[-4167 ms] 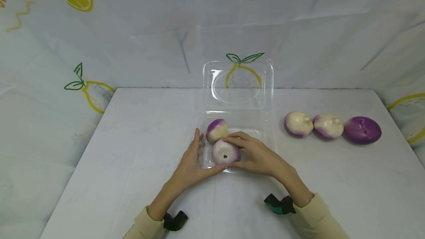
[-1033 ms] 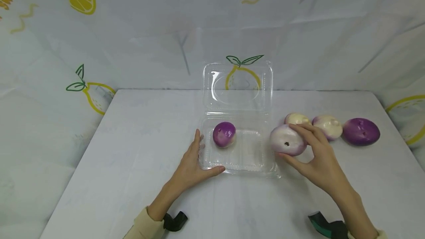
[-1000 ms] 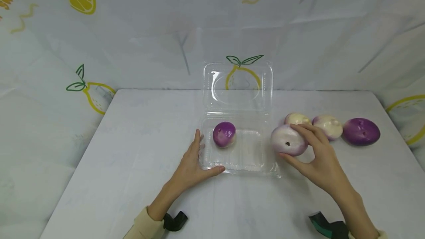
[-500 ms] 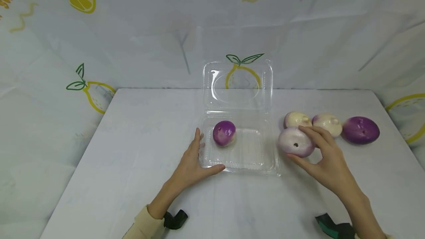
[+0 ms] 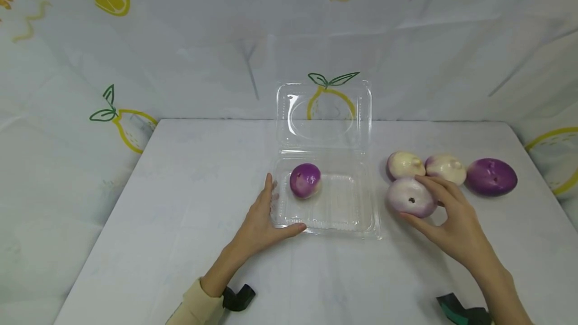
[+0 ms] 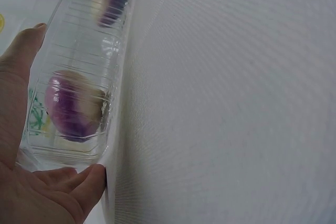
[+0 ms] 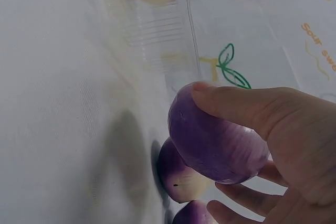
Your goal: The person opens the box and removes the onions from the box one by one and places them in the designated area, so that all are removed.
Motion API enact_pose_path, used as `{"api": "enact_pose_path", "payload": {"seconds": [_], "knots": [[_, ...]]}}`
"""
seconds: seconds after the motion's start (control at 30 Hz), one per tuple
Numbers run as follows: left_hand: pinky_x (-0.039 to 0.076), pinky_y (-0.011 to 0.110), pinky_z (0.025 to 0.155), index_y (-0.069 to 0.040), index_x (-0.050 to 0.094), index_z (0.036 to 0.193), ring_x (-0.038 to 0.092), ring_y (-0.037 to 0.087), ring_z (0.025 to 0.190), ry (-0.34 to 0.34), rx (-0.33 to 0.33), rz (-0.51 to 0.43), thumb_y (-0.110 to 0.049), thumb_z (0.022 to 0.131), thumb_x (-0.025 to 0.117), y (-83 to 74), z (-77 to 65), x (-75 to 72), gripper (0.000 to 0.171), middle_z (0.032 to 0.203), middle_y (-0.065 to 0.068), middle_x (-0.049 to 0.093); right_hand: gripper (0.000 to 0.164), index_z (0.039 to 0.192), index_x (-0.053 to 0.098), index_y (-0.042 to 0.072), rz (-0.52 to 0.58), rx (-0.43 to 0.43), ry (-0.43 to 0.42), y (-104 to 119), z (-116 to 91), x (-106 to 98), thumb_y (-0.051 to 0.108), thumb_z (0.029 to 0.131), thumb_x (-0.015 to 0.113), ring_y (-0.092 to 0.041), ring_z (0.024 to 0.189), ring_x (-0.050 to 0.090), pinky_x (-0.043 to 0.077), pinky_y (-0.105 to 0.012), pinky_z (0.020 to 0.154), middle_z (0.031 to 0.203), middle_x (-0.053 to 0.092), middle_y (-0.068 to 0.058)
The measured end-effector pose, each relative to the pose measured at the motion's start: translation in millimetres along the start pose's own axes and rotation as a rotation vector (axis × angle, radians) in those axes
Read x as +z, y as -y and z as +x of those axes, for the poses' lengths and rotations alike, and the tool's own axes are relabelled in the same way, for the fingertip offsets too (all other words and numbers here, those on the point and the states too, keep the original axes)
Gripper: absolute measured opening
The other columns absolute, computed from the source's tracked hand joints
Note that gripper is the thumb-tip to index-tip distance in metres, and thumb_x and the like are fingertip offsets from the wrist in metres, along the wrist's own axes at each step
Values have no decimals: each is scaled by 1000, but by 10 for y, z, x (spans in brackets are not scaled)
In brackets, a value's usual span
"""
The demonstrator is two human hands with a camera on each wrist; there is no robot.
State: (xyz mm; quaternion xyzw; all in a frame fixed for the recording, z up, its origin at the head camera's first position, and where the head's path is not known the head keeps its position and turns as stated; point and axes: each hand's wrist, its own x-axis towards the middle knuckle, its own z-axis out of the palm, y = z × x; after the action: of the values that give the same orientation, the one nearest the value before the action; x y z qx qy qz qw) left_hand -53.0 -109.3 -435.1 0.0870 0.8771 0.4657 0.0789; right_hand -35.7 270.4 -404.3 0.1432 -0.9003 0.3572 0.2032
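In the head view my right hand (image 5: 456,224) grips a pale purple-and-white onion (image 5: 411,198), thumb at the front and fingers at the back. The right wrist view shows this onion's purple side (image 7: 210,137), apparently raised off the table. My left hand (image 5: 257,227) rests against the left front corner of a clear plastic clamshell box (image 5: 345,207), thumb along its front rim and fingers along its left side. One purple onion (image 5: 305,180) sits inside the box at the left; it also shows through the wall in the left wrist view (image 6: 73,106).
Behind the held onion, two cream-and-purple onions (image 5: 405,165) (image 5: 446,168) and a dark purple one (image 5: 492,177) stand in a row on the white table (image 5: 203,164). The box's lid (image 5: 322,134) stands raised at the back, near a printed cloth backdrop (image 5: 203,54).
My right hand has carried its onion out of the box to the right, in front of the row. The onion left inside has turned purple side up. My left hand has stayed.
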Motion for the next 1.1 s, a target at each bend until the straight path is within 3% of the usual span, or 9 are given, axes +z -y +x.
{"api": "enact_pose_path", "payload": {"seconds": [0.73,1.1], "knots": [[40,50,120,-17,-2,166,41,29,151,2,-7,0,-53,72,90,-14,1,-2,136,170,8,26,88,136,61,-1,-32,17,21,-165,-80,-14,-2,55,95,25,125,30,30,5,90,132,58,-32],[33,52,124,-17,-2,166,32,25,156,-7,-13,46,-57,71,88,15,4,3,137,170,7,26,89,137,59,-4,-49,12,80,-224,-116,-16,2,57,96,26,123,29,33,7,86,131,59,-27]]}}
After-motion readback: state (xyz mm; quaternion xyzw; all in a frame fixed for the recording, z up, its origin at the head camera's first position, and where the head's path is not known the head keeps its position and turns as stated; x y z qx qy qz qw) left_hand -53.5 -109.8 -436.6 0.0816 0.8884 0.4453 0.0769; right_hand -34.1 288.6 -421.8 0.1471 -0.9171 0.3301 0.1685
